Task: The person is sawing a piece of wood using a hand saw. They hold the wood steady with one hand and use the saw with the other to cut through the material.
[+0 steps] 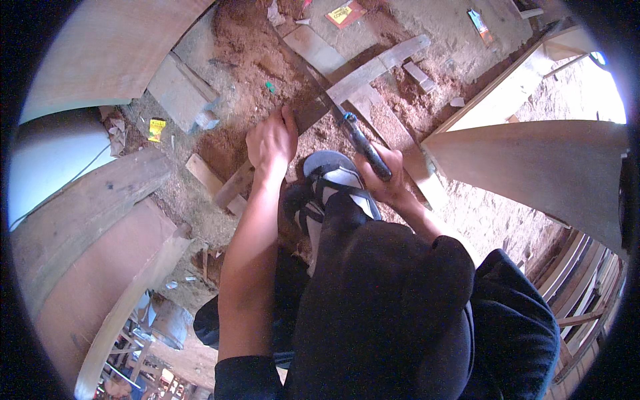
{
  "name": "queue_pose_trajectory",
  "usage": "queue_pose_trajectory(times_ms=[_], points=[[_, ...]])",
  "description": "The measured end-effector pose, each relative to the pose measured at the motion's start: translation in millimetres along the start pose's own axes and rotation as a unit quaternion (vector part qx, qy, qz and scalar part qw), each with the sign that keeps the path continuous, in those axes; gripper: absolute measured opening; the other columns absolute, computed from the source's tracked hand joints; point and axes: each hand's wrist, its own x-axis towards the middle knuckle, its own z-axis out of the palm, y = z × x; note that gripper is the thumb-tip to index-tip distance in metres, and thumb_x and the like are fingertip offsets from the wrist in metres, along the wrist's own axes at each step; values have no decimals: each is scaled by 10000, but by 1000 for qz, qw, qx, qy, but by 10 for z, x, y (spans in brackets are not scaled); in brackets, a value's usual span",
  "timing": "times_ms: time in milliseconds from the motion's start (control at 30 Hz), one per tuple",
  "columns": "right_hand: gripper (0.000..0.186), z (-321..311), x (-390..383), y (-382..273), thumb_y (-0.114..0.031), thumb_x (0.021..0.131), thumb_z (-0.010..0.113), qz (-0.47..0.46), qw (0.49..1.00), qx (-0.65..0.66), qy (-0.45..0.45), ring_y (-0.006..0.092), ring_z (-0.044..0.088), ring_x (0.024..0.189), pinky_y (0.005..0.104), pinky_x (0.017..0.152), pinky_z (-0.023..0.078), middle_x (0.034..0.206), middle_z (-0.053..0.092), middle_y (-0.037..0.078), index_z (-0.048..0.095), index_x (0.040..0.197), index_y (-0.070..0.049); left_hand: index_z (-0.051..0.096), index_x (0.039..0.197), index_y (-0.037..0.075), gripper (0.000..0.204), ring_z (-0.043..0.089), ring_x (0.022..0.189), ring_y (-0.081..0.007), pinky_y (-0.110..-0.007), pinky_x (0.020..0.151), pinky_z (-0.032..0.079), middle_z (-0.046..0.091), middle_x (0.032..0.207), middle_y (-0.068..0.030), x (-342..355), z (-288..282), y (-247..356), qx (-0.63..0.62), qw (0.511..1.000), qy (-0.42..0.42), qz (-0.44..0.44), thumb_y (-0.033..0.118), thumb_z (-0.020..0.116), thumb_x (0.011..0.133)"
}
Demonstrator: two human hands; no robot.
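Observation:
A hand saw (361,139) with a dark handle is in my right hand (387,175), fingers wrapped round the grip. Its thin blade points away and to the left, lying across a narrow wooden board (383,65). That board slants from the near left to the far right, close to the ground. My left hand (272,139) grips it left of the blade, with most fingertips hidden. Between the hands, my sandalled foot (331,168) is at the board's near side; whether it presses on the wood I cannot tell.
Reddish sawdust (247,40) covers the ground. Flat wood pieces (390,127) lie beneath and beside the board, and a small block (419,77) sits at the right. Large panels (113,53) stand at the left, with a curved wooden panel (533,160) at the right. Wrappers (157,130) are scattered around.

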Motion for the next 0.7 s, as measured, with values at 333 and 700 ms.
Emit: queue_pose_trajectory(times_ms=[333, 700], points=[[83, -223, 96, -438, -119, 799, 603, -39, 998, 22, 49, 230, 616, 544, 353, 550, 488, 641, 600, 120, 612, 782, -38, 687, 893, 33, 546, 678, 837, -393, -492, 815, 516, 686, 835, -240, 215, -213, 170, 3, 953, -252, -167, 396, 293, 998], [100, -7, 1, -43, -137, 845, 577, 10, 999, 28, 14, 176, 562, 549, 348, 555, 457, 618, 556, 89, 594, 802, -48, 702, 828, 47, 489, 673, 717, -409, -492, 715, 538, 662, 716, -237, 107, -193, 108, 40, 983, -160, -80, 363, 368, 994]])
